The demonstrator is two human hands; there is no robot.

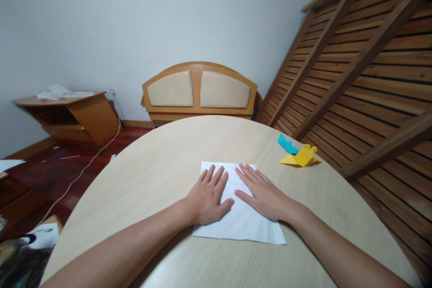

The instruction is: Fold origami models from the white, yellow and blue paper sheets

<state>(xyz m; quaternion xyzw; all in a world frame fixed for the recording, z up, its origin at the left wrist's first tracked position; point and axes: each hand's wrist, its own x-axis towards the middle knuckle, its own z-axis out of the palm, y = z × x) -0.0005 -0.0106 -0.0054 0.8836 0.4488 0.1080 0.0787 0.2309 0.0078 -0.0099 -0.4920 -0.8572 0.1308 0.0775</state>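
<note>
I see left hand and right hand flat, fingers spread, grasping nothing, pressing white paper on table.

Round table with both hands flat on a white sheet of paper near the front edge. Left hand and right hand lie side by side, thumbs close, leaving only a narrow strip of paper between them. Bare tabletop extends to the left of the sheet and beyond it towards the far rim, open to passage. To the right rear, near the rim, a yellow folded paper figure and a blue folded piece lie just beside each other, well apart from the sheet; bare surface separates them from the right hand.
</note>
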